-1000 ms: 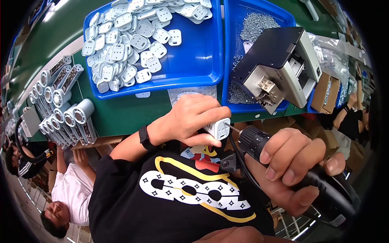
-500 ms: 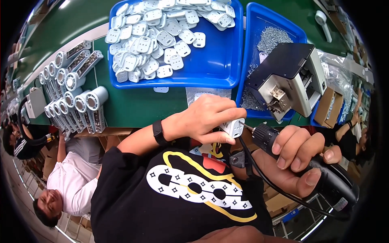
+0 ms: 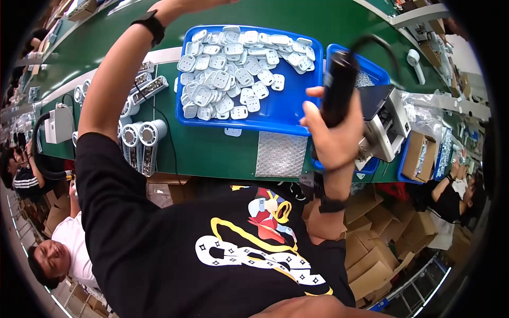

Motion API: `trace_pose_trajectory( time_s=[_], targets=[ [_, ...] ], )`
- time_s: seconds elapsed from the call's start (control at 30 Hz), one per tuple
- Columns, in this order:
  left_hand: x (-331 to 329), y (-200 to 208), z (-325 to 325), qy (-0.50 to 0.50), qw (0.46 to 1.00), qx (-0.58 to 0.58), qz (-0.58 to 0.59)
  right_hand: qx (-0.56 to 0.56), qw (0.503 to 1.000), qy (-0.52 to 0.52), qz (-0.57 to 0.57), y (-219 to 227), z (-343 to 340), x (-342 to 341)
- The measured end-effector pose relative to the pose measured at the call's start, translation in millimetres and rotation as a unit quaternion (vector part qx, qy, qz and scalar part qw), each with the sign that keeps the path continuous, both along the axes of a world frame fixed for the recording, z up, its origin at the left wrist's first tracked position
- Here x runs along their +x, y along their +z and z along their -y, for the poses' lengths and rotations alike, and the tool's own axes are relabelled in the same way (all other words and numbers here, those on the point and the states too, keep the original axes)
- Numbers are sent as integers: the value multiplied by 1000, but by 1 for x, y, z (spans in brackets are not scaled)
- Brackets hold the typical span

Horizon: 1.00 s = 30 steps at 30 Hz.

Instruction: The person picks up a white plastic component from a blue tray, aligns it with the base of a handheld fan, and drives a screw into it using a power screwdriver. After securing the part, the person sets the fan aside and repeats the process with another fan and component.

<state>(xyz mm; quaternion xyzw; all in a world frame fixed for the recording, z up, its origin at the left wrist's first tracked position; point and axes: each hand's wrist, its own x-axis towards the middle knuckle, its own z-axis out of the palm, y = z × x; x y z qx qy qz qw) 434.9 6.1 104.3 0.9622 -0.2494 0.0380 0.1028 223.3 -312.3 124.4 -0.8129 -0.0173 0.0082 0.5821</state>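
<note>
My right hand (image 3: pixel 335 135) is closed around a black electric screwdriver (image 3: pixel 339 87), its body raised and blurred, with its cord curving off behind. It hovers over the right end of a blue tray (image 3: pixel 244 125) heaped with flat white plastic plates (image 3: pixel 217 79). My left arm stretches far forward past the tray's left side. The left hand (image 3: pixel 183 6) is cut off by the upper edge, so its fingers and anything in them are mostly hidden. One white plate (image 3: pixel 232 132) lies by the tray's near edge.
A second blue tray (image 3: pixel 379 71) with screws stands right, partly behind a black-and-white machine (image 3: pixel 389 119). Bubble wrap (image 3: pixel 281 153) lies near the front edge. White tubular housings (image 3: pixel 151 132) stand left. A person (image 3: pixel 66 259) sits at lower left; cardboard boxes (image 3: pixel 376 254) are at lower right.
My left hand has left the screwdriver tip and swung far forward; the small white part it held no longer shows. My right hand has lifted the screwdriver up and forward.
</note>
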Motion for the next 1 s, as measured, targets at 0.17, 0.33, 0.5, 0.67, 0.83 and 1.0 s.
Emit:
trace_pose_trajectory(
  time_s=[0.17,0.33,0.5,0.67,0.83,1.0],
  targets=[
    [20,-64,-60,49,991,93,83,-368,929,23,43,-81,-41,63],
    [-135,-7,-45,100,976,-166,102,-373,924,16,83,-120,-57,60],
    [-338,-24,-40,368,913,-148,92,-338,935,17,104,-115,-43,55],
    [-455,-98,-8,460,864,193,72,-305,946,83,66,-96,-44,54],
    [-471,-112,-23,453,880,-67,128,-181,978,71,74,-63,-22,31],
    [-451,-77,-27,232,914,-19,332,15,994,81,68,-32,1,-22]
  ],
)
